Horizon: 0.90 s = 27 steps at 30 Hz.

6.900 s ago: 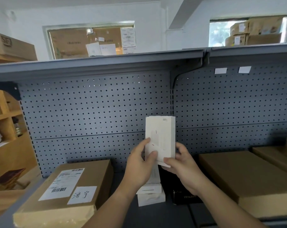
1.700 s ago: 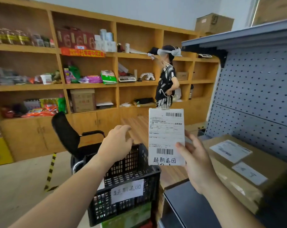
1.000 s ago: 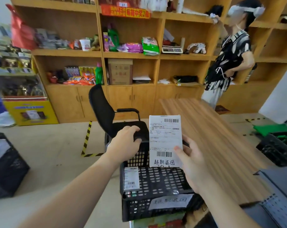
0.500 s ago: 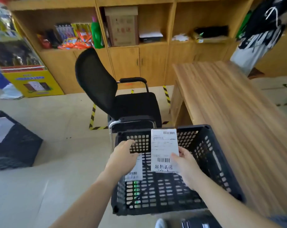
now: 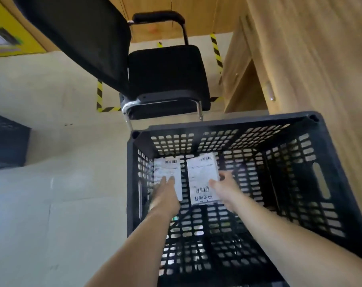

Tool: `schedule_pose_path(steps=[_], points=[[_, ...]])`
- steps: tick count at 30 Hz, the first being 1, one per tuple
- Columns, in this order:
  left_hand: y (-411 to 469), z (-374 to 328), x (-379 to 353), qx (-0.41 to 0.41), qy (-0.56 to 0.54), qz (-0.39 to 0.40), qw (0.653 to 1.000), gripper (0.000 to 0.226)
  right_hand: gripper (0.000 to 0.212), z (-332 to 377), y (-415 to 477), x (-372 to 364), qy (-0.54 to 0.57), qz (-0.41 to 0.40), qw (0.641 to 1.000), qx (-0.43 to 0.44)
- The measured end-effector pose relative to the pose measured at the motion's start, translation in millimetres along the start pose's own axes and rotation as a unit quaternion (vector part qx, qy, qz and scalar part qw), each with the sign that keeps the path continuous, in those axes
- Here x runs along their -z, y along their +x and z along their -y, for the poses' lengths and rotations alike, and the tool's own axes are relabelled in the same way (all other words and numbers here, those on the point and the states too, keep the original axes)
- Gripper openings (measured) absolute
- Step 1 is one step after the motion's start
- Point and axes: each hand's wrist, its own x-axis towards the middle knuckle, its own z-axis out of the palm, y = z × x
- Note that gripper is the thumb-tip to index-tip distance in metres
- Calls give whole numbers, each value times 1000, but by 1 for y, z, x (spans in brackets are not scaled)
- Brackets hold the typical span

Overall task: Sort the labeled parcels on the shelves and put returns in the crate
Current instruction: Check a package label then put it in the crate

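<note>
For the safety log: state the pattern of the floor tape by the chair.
Diagonal yellow and black stripes on the floor tape, clearest in the head view.

Two parcels (image 5: 202, 179) lie side by side in the crate (image 5: 341, 183); chair (image 5: 165, 75) behind it, counter (image 5: 321, 59) to the right.

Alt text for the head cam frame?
Both hands reach down into a black crate: the right hand holds a labeled parcel by its edge, while the left hand touches a second parcel beside it with straight fingers. A black chair stands beyond the crate; a wooden table runs along its right.
</note>
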Motion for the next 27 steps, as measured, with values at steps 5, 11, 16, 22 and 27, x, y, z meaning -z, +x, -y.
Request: schedule_pose_path(steps=[5,11,16,22,27], points=[[22,10,-30,14,7,4,1000,103,49,-13,33,-17,-12,-21,1000,12],[27,17,-45,23,-35,9,999,111,59,-35,50,-20,-97,-37,993,51],[20,10,-40,36,-35,16,999,110,48,-62,89,-27,-113,-18,990,88],[20,5,-37,40,-42,21,998,106,30,-34,63,-31,-143,-30,984,102],[15,5,-36,33,-27,31,999,102,41,-30,59,-29,-187,-32,975,115]])
